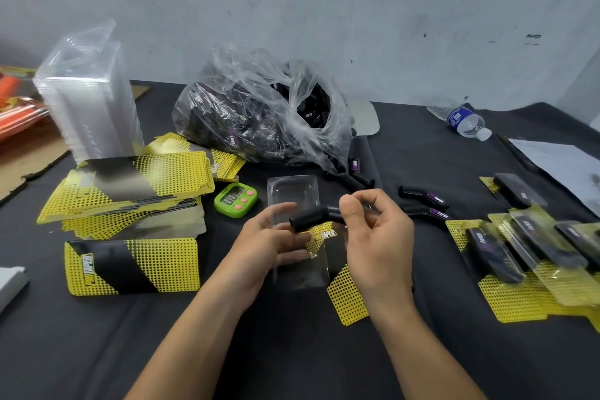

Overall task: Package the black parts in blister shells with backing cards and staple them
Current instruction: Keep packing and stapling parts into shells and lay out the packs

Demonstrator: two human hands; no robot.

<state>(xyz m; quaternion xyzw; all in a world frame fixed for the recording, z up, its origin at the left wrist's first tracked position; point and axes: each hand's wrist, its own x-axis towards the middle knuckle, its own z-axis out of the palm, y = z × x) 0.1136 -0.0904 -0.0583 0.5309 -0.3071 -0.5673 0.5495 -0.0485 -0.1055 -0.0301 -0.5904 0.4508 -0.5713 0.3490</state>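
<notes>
Right hand: the right hand (380, 237), just right of the middle of the frame, pinches the black part (316, 218) with its thumb and curled fingers.
Left hand: the left hand (269, 237), just left of the middle, grips the blister shell (303, 273), thumb on top and curled fingers below.
Black part: a bent tube, hard and dull, and it is probably light. It is round and may roll, so pinch it at the bend or at one end. It is held up over the open shell and is not in it yet.
Blister shell: thin, shiny, see-through plastic. It looks bendy and easy to dent, so hold it by its flat edges.
Backing card: the backing card (349, 299) is thin and flat, with yellow dots on black, and it would crease easily. It is under or inside the shell, I cannot tell which.
Done packs: the done packs (519, 256) overlap at the right edge.
Timer: a small green timer (236, 199) sits just above the left hand.
Card pile: a messy card pile (130, 185) is at the left.
Bag: a crinkly clear bag (259, 117), top middle, is full of black parts.
Shell stack: a tall shell stack (91, 101) is at the upper left.
</notes>
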